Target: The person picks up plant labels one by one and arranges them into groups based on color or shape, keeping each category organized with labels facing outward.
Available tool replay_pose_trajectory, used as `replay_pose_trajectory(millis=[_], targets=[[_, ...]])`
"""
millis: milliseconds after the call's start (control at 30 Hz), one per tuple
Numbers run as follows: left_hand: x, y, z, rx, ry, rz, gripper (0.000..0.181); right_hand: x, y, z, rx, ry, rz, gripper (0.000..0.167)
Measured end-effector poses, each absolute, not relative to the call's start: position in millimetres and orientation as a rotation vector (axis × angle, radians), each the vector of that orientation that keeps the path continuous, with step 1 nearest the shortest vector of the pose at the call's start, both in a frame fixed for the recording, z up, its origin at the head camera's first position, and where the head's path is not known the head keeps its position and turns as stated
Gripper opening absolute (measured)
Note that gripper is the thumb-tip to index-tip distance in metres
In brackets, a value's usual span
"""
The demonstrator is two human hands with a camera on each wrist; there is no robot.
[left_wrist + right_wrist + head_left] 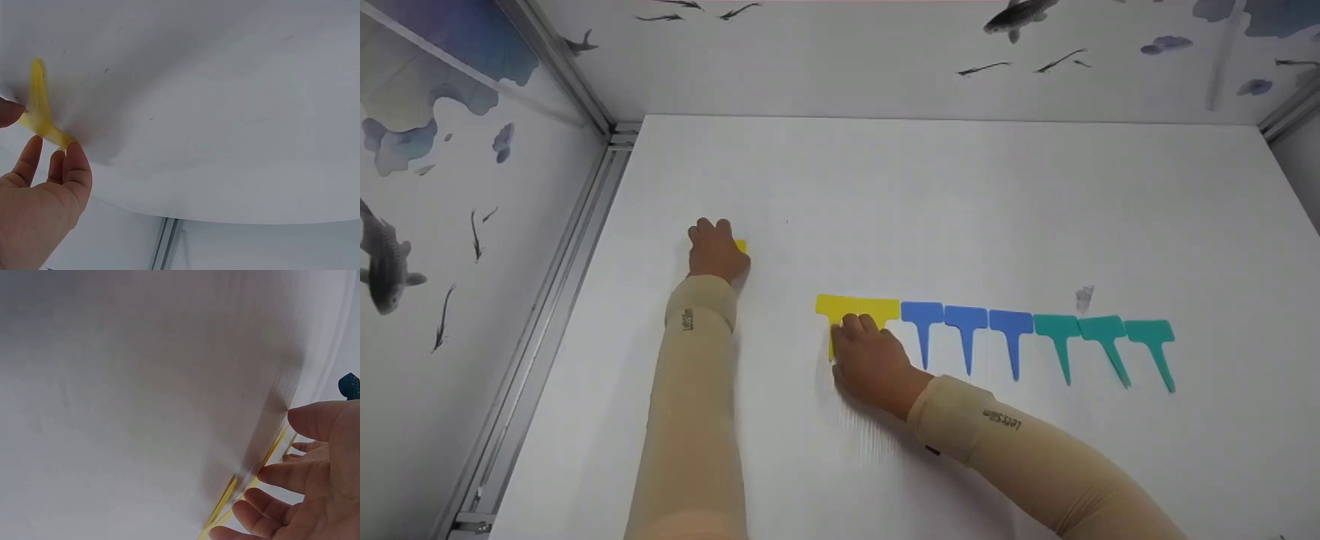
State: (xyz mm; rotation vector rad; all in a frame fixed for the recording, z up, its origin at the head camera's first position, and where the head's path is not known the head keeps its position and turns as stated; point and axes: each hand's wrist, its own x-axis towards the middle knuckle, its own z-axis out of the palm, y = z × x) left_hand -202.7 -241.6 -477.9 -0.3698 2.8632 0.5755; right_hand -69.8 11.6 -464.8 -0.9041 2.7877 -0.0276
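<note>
In the head view my left hand point(718, 251) is at the left part of the white table, bent over a yellow T-shaped plant label point(741, 246). The left wrist view shows that label point(39, 104) between the thumb and fingertips, which pinch the ends of its crossbar. My right hand point(877, 367) lies over two yellow T-shaped labels point(840, 304) that stand side by side at the left end of a row. Its fingertips touch the yellow edges point(225, 498) in the right wrist view, with the thumb held apart. Part of the yellow stems is hidden beneath this hand.
Rightward the row continues with three blue labels point(966, 319) and three green labels point(1102, 328), stems toward me. A grey smudge point(1084, 298) marks the white table point(960, 210) above them. Printed panels with metal rails point(585, 217) border the left and back.
</note>
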Motion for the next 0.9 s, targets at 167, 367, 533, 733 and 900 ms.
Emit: replay_pose_trajectory(millis=[167,367,533,733,900], targets=[[-199,-243,-474,-0.342,2.862,0.584,0.051,-70,12,-465,-0.918,2.791,-0.029,0.049],[-197,-244,-471,-0.347,2.850,0.600,0.054,-70,13,-464,-0.948,2.798,0.002,0.050],[-197,-249,-473,-0.331,2.856,0.598,0.054,-69,14,-462,-0.970,2.800,0.045,0.051],[-195,-251,-474,-0.328,2.866,0.578,0.058,-68,13,-463,-0.937,2.797,-0.012,0.050],[-192,-249,-474,-0.332,2.868,0.589,0.057,-69,13,-465,-0.936,2.815,-0.028,0.048]])
